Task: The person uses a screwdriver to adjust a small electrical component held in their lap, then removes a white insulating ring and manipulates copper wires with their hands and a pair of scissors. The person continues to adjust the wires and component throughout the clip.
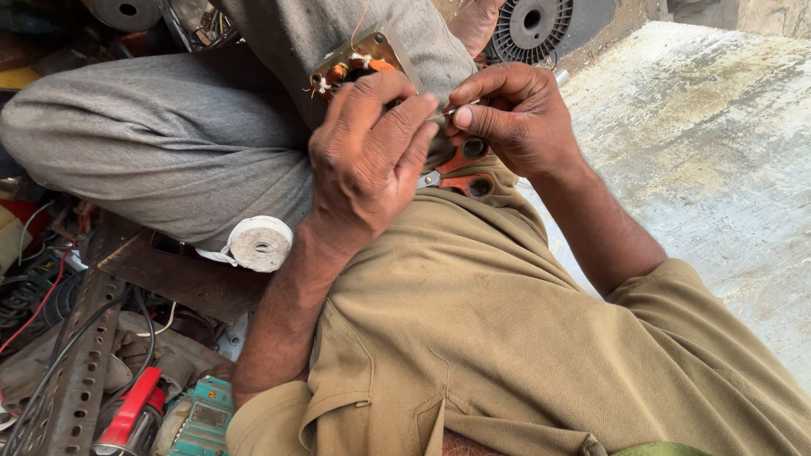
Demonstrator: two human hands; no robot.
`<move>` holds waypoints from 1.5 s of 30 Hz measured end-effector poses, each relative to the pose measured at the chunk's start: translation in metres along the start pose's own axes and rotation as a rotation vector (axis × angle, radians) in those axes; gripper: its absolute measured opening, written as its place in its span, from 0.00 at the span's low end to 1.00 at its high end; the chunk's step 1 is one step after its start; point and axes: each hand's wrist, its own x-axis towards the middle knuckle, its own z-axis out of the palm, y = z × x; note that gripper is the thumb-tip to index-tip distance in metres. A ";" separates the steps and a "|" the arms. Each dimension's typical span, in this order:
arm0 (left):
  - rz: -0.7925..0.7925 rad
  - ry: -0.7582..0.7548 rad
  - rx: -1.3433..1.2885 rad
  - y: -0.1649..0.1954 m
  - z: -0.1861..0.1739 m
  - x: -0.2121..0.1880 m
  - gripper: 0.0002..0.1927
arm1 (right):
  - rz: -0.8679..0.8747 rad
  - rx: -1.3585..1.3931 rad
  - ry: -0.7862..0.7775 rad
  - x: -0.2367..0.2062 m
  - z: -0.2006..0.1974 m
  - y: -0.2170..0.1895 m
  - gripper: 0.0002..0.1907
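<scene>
I see my left hand (367, 160) with its fingers (397, 127) closed around a small motor coil (351, 63) with copper wire and white string ties, resting on the grey knee just above them. My right hand (515, 114) pinches a thin white sleeve (460, 108) between thumb and finger, right beside the left fingertips. Orange-handled scissors (465, 169) sit just under both hands. I think the sleeve could slip out, or the thin wire could snap if pulled hard.
</scene>
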 end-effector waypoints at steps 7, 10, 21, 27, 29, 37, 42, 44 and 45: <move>0.040 -0.058 0.143 -0.005 0.006 -0.002 0.08 | -0.029 -0.150 -0.016 0.003 0.005 -0.003 0.07; 0.049 -0.039 0.168 -0.006 0.007 -0.003 0.08 | -0.026 -0.184 -0.007 0.005 0.007 -0.003 0.07; 0.029 -0.023 0.137 -0.008 0.006 -0.006 0.07 | -0.036 -0.218 0.012 0.006 0.010 -0.003 0.08; 0.016 -0.010 0.132 -0.008 0.005 -0.006 0.07 | -0.039 -0.233 0.002 0.007 0.011 -0.004 0.07; 0.019 -0.029 0.117 -0.009 0.004 -0.007 0.07 | -0.046 -0.205 -0.026 0.007 0.012 -0.005 0.07; 0.011 -0.035 0.117 -0.009 0.007 -0.005 0.07 | -0.107 -0.146 -0.069 0.008 0.013 -0.002 0.06; -0.016 -0.023 0.110 -0.009 0.004 -0.005 0.07 | -0.126 -0.181 0.001 0.009 0.009 -0.003 0.07; -0.010 -0.008 0.097 -0.008 0.005 -0.004 0.07 | -0.123 -0.195 -0.019 0.009 0.007 -0.004 0.08; -0.007 0.000 0.090 -0.008 0.005 -0.004 0.07 | -0.123 -0.203 -0.030 0.009 0.007 -0.005 0.08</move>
